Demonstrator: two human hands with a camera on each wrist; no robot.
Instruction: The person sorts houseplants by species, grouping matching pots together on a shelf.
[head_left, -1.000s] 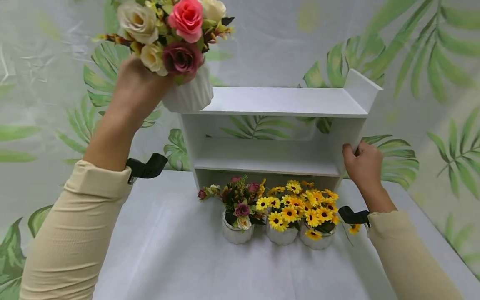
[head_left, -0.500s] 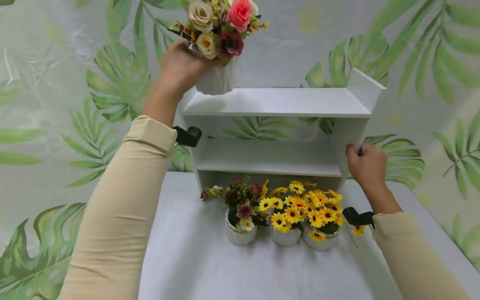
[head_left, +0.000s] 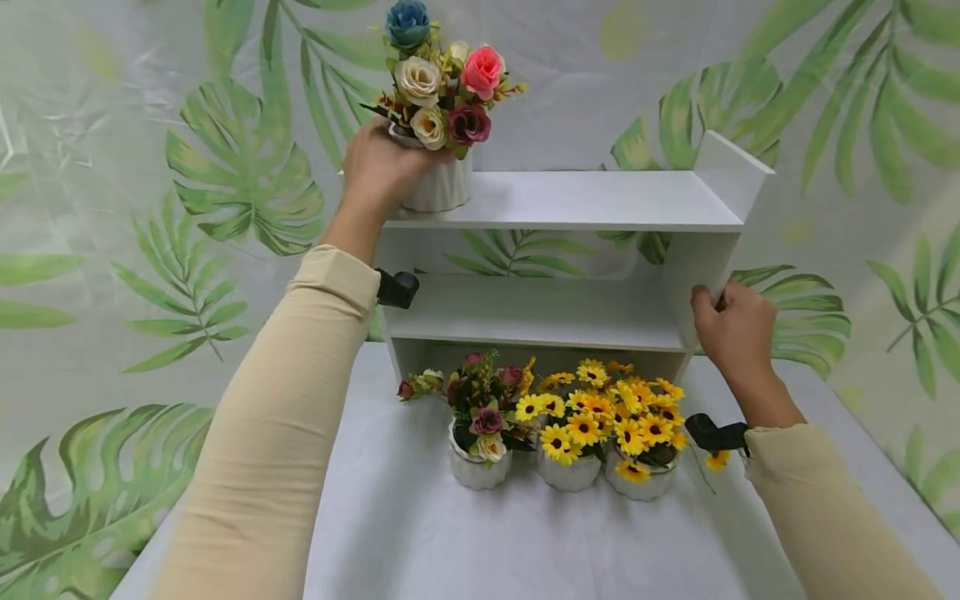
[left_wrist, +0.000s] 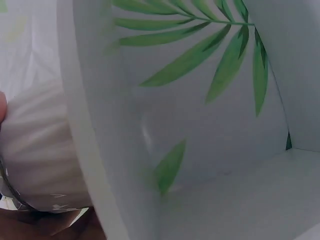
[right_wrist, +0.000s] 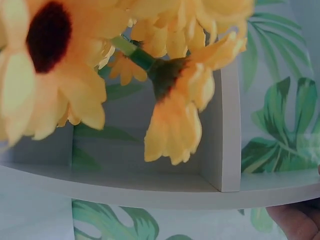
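My left hand (head_left: 386, 167) grips a white ribbed flower pot (head_left: 444, 187) of artificial roses (head_left: 438, 92) in blue, cream, pink and dark red. The pot stands upright at the left end of the top board of a white shelf unit (head_left: 592, 200). In the left wrist view, the pot (left_wrist: 40, 150) meets the board (left_wrist: 92, 125) without a visible gap. My right hand (head_left: 738, 329) holds the front edge of the unit's right side panel, thumb toward the inside. In the right wrist view, its fingers (right_wrist: 297, 220) show only in the lower corner.
Before the unit, on a white-covered table (head_left: 480, 542), stand a pot of small dark-red roses (head_left: 480, 471) and two pots of yellow sunflowers (head_left: 570, 475). One sunflower (head_left: 717, 460) droops to the right. A leaf-patterned backdrop (head_left: 540, 83) hangs behind.
My left hand has carried the rose pot right and away from me, over the top board's left end, then lowered it onto or close to the board. My right hand keeps its hold.
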